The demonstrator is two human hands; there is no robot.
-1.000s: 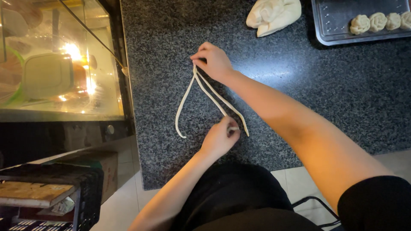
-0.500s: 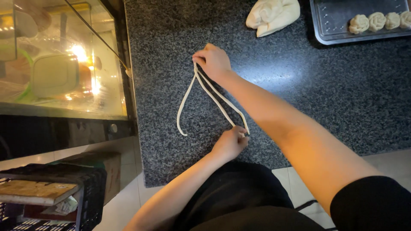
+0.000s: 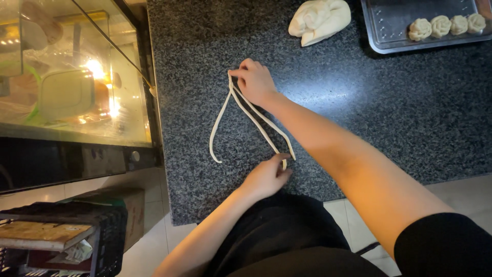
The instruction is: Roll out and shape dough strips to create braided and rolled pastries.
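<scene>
A long thin rope of pale dough (image 3: 220, 123) lies folded into several strands on a dark speckled stone counter (image 3: 359, 118). My right hand (image 3: 254, 82) pinches the far end, where the strands bend together. My left hand (image 3: 266, 177) grips the near ends at the counter's front edge. One loose strand curves out to the left and ends free on the stone.
A lump of raw dough (image 3: 320, 19) rests at the far side. A metal tray (image 3: 394, 25) at the far right holds several twisted dough pieces (image 3: 447, 26). A lit glass display case (image 3: 72, 77) stands to the left, a black crate (image 3: 61, 241) on the floor below.
My left hand has shifted slightly right along the near edge, keeping hold of the strand ends. My right hand stays pinched on the far end.
</scene>
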